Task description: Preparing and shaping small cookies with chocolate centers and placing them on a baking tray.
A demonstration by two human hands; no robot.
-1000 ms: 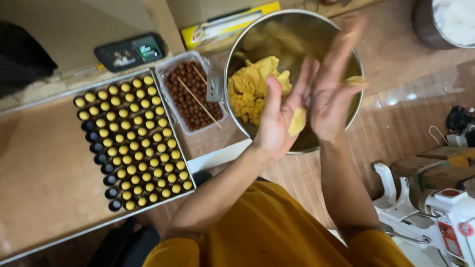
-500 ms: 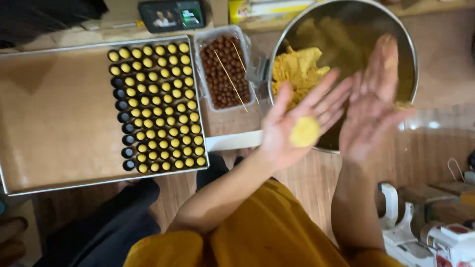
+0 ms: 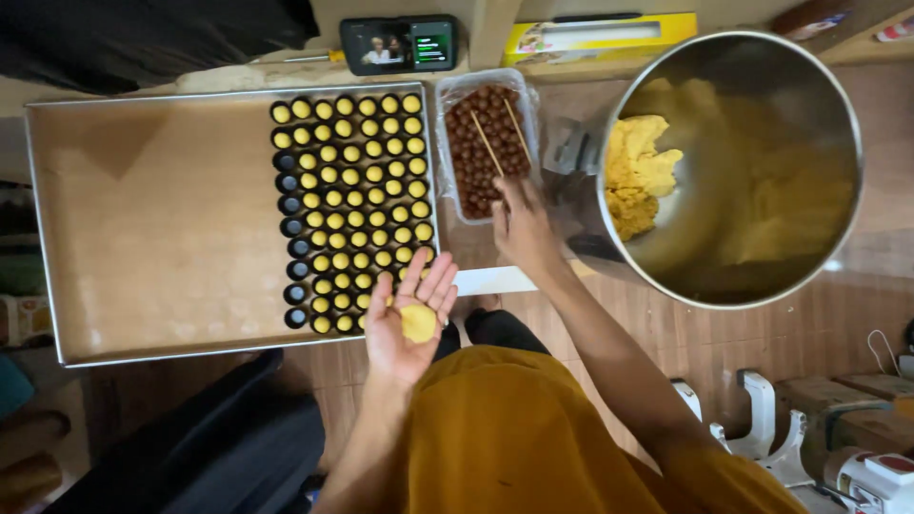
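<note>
While the dough disc [image 3: 419, 323] rests on the left hand [image 3: 407, 324], its fingers [image 3: 433, 284] lie spread.

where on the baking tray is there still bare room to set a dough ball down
The left part of the baking tray is bare, bordered by its left rim and the column of black cups. The right part is crowded with rows of yellow balls. The left hand, holding a flattened dough piece, overlaps the tray's lower right corner.

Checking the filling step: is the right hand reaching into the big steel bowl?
No, the right hand is at the clear tub of brown balls, beside the steel bowl.
</note>
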